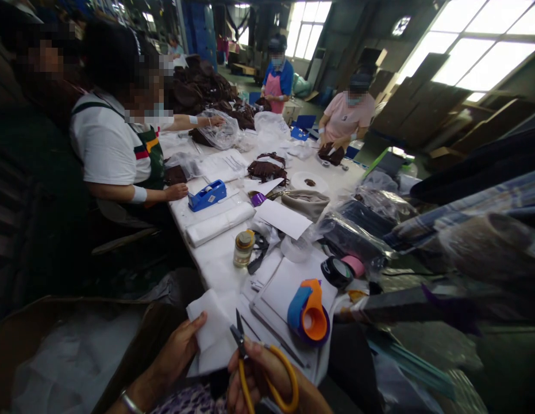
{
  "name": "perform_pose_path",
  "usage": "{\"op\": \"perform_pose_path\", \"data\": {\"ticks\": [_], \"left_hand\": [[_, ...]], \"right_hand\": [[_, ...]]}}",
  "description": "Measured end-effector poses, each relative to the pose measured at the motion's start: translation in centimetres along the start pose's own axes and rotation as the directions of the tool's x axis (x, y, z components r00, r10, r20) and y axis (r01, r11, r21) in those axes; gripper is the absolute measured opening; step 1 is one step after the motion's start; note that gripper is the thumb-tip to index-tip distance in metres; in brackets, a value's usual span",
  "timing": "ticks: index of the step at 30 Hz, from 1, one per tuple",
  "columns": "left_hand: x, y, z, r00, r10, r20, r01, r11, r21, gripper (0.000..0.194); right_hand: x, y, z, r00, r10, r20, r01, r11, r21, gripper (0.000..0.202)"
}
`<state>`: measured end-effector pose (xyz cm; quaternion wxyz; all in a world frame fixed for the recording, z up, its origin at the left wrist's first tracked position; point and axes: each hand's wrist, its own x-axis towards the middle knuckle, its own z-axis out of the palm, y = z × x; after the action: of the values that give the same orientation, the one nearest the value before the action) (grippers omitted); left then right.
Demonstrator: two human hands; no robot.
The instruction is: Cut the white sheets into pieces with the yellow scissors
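Observation:
My left hand (pixel 176 345) pinches the left edge of a folded white sheet (pixel 213 325), which looks like thin paper or foam. In my right hand (pixel 262 374) is a pair of scissors (pixel 278 353) with yellow-orange handles. The blades are parted slightly and point up and away, just right of the sheet. Part of the handles is covered by my fingers. Beyond the scissors, an orange and blue tape dispenser (pixel 314 319) rests on a stack of white sheets (pixel 271 287).
A glass jar (pixel 243 250) stands ahead, near a blue tape dispenser (pixel 207 195). Black tape (pixel 336 271) and plastic-wrapped goods (pixel 355 230) lie to the right. A cardboard box (pixel 138 345) with white material is at lower left. Co-workers sit or stand around the table (pixel 224 276).

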<state>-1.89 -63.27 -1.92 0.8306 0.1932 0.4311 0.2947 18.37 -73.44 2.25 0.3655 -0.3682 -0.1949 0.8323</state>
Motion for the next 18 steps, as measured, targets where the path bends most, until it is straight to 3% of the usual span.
{"op": "perform_pose_path", "data": {"ticks": [7,13,18], "left_hand": [[-0.3,-0.3,-0.6,0.994,-0.091,0.065,0.097,0.991,-0.088,0.044],[-0.9,-0.5,-0.9,0.988,-0.107,0.111,0.110,0.994,-0.026,0.036],[-1.5,-0.3,-1.1,0.987,-0.104,0.124,0.105,0.994,0.002,0.041]], "right_hand": [[-0.3,0.8,1.2,1.000,-0.005,0.030,0.004,0.999,0.053,0.069],[2.0,4.2,0.4,0.999,-0.039,-0.024,0.040,0.998,0.053,0.078],[3.0,6.0,0.9,0.988,-0.146,-0.047,0.150,0.982,0.112,0.066]]}}
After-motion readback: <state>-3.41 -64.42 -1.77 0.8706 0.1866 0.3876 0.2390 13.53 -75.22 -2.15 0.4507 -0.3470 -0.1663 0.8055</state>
